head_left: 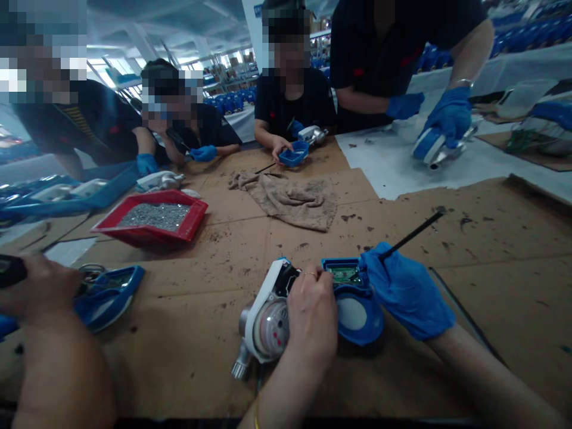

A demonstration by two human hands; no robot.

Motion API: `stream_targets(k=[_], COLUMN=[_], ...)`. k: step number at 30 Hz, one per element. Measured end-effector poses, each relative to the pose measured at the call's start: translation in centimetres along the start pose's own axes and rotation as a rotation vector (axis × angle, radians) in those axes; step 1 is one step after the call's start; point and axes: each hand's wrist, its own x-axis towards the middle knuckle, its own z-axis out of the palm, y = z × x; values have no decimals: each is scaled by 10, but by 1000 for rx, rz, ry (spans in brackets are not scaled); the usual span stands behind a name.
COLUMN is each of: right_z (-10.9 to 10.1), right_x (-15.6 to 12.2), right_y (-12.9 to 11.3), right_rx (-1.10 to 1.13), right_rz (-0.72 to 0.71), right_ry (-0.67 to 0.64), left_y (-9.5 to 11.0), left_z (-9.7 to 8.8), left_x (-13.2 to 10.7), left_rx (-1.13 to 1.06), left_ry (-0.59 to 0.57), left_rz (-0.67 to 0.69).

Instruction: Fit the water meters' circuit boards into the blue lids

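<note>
A water meter (pixel 272 326) with a white housing, clear round dial and metal pipe end lies on the cardboard in front of me. Its blue cover (pixel 376 319) is beside it, with a green circuit board (pixel 343 274) in its upper compartment. My bare left hand (pixel 313 310) is between the two, fingers bent and pinched together near the board; what they grip is hidden. My right hand (pixel 402 292), in a blue glove, is closed around a thin black stick-like tool (pixel 415 232) that slants up to the right. This hand touches the cover's right edge.
A red bin (pixel 192 223) of small metal parts stands at left, and a brown rag (pixel 299 199) lies ahead. Another person's arm (pixel 58 339) reaches in at left, by another blue cover (pixel 107 298). Several co-workers handle meters across the cardboard-covered table (pixel 201 333).
</note>
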Motion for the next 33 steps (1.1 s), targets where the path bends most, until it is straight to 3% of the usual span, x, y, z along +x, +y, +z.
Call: stream_targets(k=[4,8,14,22,27,33], right_z=[4,12,15,-3,4,-2], right_x=[0,-3,-12,-60,-74,-70], right_y=[-1,-4,-10,-8,-6,-11], right_rx=[-9,1,27,-52,-39,4], right_rz=[74,114,180,319,380,400], right_ry=[-10,-15,34,235,294,231], left_y=[-24,-36,-39,-68,-53,-36], left_z=[-37,-55,-53,-48,-53,-46], left_x=[-2,2,1,3,-1,-14], left_rx=[111,280,280,37,139,186], left_ry=[185,63,27,-9,29,82], left_rz=[-120,-144,-24,52,165,225])
